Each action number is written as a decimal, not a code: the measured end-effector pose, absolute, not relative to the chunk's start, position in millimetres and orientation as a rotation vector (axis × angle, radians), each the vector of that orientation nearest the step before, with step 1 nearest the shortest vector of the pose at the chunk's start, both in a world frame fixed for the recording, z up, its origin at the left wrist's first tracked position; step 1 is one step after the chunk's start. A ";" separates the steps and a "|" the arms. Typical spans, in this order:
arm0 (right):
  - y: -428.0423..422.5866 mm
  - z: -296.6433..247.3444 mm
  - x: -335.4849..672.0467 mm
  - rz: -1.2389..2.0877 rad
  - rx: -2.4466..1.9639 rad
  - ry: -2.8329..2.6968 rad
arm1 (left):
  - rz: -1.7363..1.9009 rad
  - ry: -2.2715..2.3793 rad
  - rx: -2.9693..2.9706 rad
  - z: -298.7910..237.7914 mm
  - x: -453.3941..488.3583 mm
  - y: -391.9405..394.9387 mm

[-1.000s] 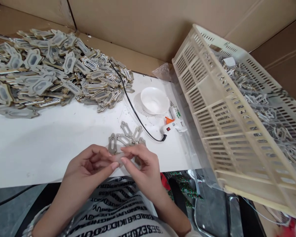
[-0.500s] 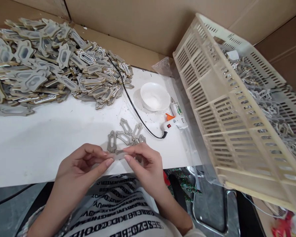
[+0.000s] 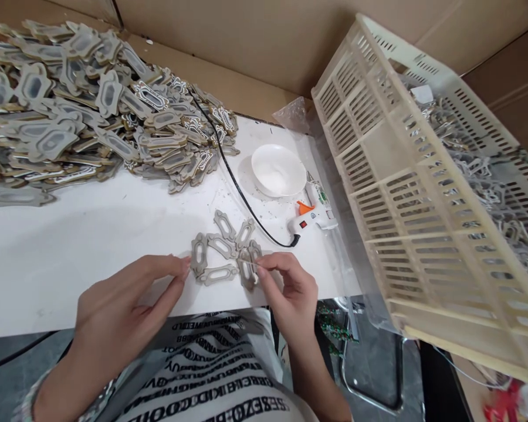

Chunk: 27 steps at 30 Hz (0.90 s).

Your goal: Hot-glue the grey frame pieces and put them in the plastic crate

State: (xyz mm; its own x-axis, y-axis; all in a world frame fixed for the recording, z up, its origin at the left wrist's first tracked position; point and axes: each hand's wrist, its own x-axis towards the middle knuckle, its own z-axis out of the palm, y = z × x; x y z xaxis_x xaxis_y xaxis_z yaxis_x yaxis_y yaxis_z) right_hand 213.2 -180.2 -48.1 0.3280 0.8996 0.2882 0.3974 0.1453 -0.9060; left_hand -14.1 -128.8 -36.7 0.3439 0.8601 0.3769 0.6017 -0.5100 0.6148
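My left hand point(image 3: 123, 308) is at the table's near edge, thumb and forefinger pinched together just left of a small cluster of grey cut-out frame pieces point(image 3: 222, 253). What the pinch holds is too small to name. Right of the cluster, my right hand point(image 3: 288, 287) pinches the end of a thin clear strip point(image 3: 247, 261) that lies over the pieces. The cluster lies flat on the white table point(image 3: 92, 246) between both hands.
A large heap of similar grey and gold pieces point(image 3: 83, 111) fills the table's far left. A white bowl point(image 3: 278, 170), a glue gun point(image 3: 312, 220) and its black cable point(image 3: 237, 187) lie to the right. A tilted cream plastic basket point(image 3: 405, 193) holds more cut-outs.
My hands were together over a small translucent piece near the table edge. They have moved apart, the left going left and the right going right, uncovering a grey frame piece on the table.
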 end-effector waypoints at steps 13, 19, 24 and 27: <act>-196.8 -62.6 228.8 0.564 -1.513 -1.101 | 0.897 1.073 2.692 -54.2 -10.3 -112.2; -197.6 -66.6 231.3 0.550 -1.504 -1.121 | 0.912 1.091 2.616 -52.0 -11.8 -111.4; -199.4 -66.9 232.2 0.542 -1.498 -1.125 | 0.936 1.115 2.605 -50.4 -11.8 -109.0; -201.2 -66.1 232.9 0.526 -1.503 -1.124 | 0.952 1.093 2.659 -51.5 -13.0 -107.2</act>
State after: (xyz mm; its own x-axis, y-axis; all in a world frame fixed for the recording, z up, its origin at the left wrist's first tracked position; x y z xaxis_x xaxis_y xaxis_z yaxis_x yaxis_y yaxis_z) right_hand 232.9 -201.2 -66.1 0.4449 0.8598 0.2507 0.3580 0.0859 -0.9298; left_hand -13.0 -107.2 -51.5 0.5435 0.6669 0.5097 0.5961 -0.7342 0.3250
